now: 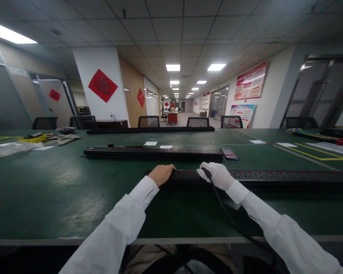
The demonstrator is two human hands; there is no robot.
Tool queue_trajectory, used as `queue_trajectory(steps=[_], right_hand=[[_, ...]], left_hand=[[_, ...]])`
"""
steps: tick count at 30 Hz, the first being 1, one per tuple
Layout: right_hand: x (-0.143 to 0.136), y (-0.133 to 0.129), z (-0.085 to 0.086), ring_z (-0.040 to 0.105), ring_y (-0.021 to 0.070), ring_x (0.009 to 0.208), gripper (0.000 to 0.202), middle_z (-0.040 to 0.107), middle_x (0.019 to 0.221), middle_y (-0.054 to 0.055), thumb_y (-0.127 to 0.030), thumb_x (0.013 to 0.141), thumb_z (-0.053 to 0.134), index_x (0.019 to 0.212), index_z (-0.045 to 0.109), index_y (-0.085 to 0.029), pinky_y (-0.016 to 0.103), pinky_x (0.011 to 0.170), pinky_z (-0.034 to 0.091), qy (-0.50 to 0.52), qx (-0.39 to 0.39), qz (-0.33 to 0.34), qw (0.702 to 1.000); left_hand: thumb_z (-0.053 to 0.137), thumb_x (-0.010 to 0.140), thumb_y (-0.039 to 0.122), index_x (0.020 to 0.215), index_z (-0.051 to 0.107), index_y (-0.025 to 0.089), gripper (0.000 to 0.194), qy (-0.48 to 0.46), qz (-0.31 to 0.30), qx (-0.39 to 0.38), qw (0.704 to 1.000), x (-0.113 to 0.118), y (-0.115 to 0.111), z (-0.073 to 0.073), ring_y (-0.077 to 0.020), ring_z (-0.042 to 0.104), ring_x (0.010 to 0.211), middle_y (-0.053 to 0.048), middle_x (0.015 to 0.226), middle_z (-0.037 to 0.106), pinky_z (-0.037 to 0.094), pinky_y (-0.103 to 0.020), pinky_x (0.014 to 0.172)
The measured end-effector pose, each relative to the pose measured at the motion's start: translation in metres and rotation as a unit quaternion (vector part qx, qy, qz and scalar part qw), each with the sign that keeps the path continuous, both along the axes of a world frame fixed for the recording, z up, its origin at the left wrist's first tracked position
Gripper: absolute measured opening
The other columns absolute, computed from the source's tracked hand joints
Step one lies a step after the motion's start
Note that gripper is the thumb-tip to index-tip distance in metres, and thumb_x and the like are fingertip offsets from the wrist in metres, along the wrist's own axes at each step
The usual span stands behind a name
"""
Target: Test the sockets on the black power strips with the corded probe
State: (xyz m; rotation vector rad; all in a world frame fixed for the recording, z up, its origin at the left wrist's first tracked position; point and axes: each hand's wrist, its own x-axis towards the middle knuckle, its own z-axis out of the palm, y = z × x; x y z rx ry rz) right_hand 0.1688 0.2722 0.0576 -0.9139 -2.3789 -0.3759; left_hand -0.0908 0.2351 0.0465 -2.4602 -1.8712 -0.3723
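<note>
Power strip (268, 176), left hand (161, 174) on its left end (grip unclear), gloved right hand (219, 175) above, grasping cable (220, 202)

Your left sleeve (114, 226), from 7 o'clock, and right sleeve (286, 232), from 5 o'clock, are long, white, loose and creased. The left cuff (145, 187) shows a dark slit. Your left hand (161, 174) is bare; your right hand (217, 176) wears a white glove. At 6 o'clock, brownish cloth (138, 260) lies in shadow.
</note>
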Motion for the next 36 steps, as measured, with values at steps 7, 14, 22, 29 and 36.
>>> queue_trajectory(steps=[7, 14, 22, 29, 36], right_hand=[[0.001, 0.001, -0.001, 0.049, 0.0095, 0.056, 0.035, 0.057, 0.062, 0.002, -0.044, 0.086, 0.034, 0.078, 0.058, -0.020, 0.020, 0.056, 0.029, -0.005, 0.003, -0.001, 1.000], [0.002, 0.003, -0.004, 0.049, 0.0093, 0.056, 0.035, 0.057, 0.062, 0.002, -0.044, 0.085, 0.035, 0.077, 0.058, -0.020, 0.020, 0.057, 0.030, 0.002, 0.009, 0.003, 1.000], [0.002, 0.002, -0.003, 0.049, 0.0100, 0.058, 0.034, 0.057, 0.063, 0.002, -0.044, 0.086, 0.034, 0.079, 0.058, -0.020, 0.021, 0.058, 0.030, -0.001, 0.004, 0.005, 1.000], [0.002, 0.002, -0.002, 0.049, 0.0100, 0.058, 0.035, 0.057, 0.063, 0.002, -0.044, 0.085, 0.034, 0.079, 0.058, -0.020, 0.021, 0.056, 0.030, -0.003, 0.002, 0.001, 1.000], [0.001, 0.003, -0.003, 0.050, 0.0106, 0.059, 0.035, 0.058, 0.065, 0.002, -0.045, 0.086, 0.034, 0.080, 0.057, -0.020, 0.021, 0.056, 0.029, -0.012, 0.007, -0.005, 1.000]], left_hand=[[0.031, 0.081, 0.018, 0.112, 0.052, 0.026, 0.038, -0.040, -0.006, -0.034, 0.999, -0.005, 0.003, 0.001, -0.0163, 0.055, 0.100, 0.001, 0.112, 0.059, 0.038, -0.029, 0.091], [0.031, 0.082, 0.022, 0.112, 0.052, 0.030, 0.037, -0.089, -0.004, -0.076, 0.993, -0.012, 0.007, 0.000, -0.0162, 0.052, 0.103, 0.004, 0.116, 0.056, 0.038, -0.030, 0.091], [0.027, 0.085, 0.026, 0.113, 0.049, 0.032, 0.036, -0.065, 0.012, -0.084, 0.994, -0.010, 0.004, 0.002, -0.0168, 0.054, 0.101, 0.004, 0.115, 0.056, 0.039, -0.031, 0.089], [0.027, 0.085, 0.026, 0.113, 0.049, 0.031, 0.036, -0.075, 0.012, -0.094, 0.993, -0.009, 0.002, 0.004, -0.0172, 0.054, 0.100, 0.003, 0.114, 0.057, 0.040, -0.031, 0.087], [0.028, 0.085, 0.027, 0.111, 0.051, 0.031, 0.035, -0.087, 0.009, -0.075, 0.993, -0.010, 0.004, 0.001, -0.0175, 0.055, 0.099, 0.003, 0.112, 0.058, 0.040, -0.031, 0.087]])
